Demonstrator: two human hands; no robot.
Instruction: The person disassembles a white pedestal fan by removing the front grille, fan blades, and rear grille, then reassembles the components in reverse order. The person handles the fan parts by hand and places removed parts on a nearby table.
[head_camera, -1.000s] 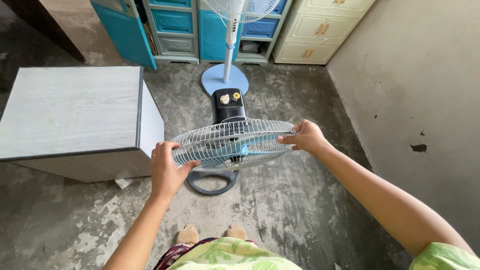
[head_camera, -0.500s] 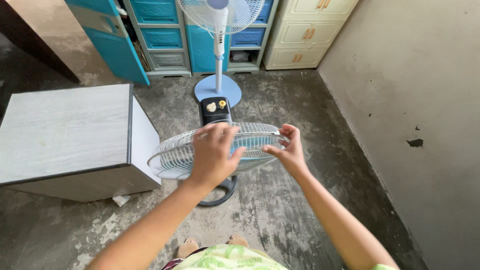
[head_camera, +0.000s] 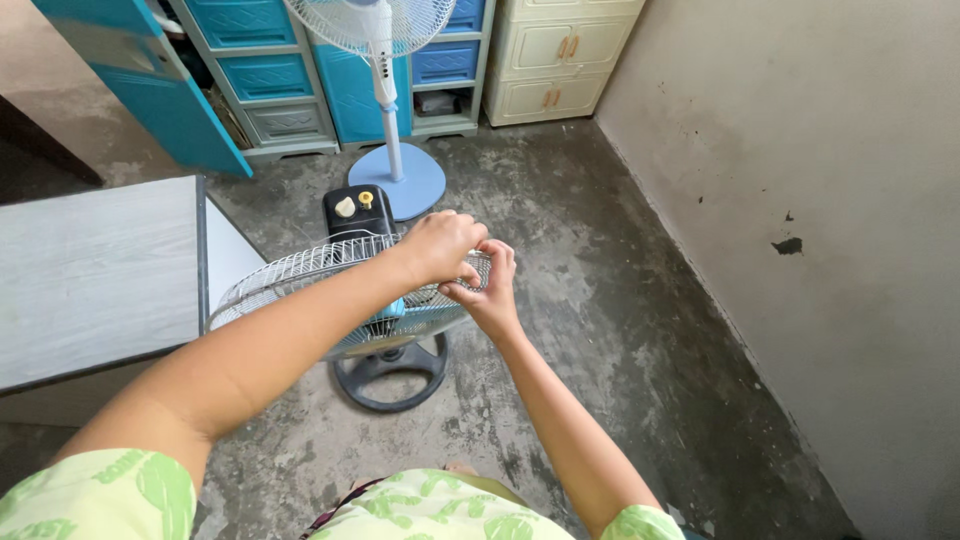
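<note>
Two hands meet at the right rim of a low fan, and the room reads from left to right like this. At the far left stands a grey wood-grain table (head_camera: 95, 275), its white side panel facing the fan. Just beside it, on the stained concrete floor (head_camera: 560, 210), sits a small floor fan with a silver wire guard (head_camera: 300, 275), tilted face-up on a round dark base (head_camera: 390, 370), with a black motor housing (head_camera: 358, 210) carrying two pale knobs behind it. The left hand (head_camera: 440, 247) reaches across the guard and its grip is curled shut over the rim wires; the right hand (head_camera: 490, 290) pinches the same spot from below, fingers narrow on what looks like a clip, though the clip itself is hidden. I judge the guard light and springy, thin wire that bends if squeezed mid-span, so the stiffer outer ring is the sound place to hold. Behind stand a pale blue pedestal fan (head_camera: 385, 60), blue plastic drawers (head_camera: 265, 75) and a cream cabinet (head_camera: 545, 60); a bare wall (head_camera: 800, 200) closes the right.
</note>
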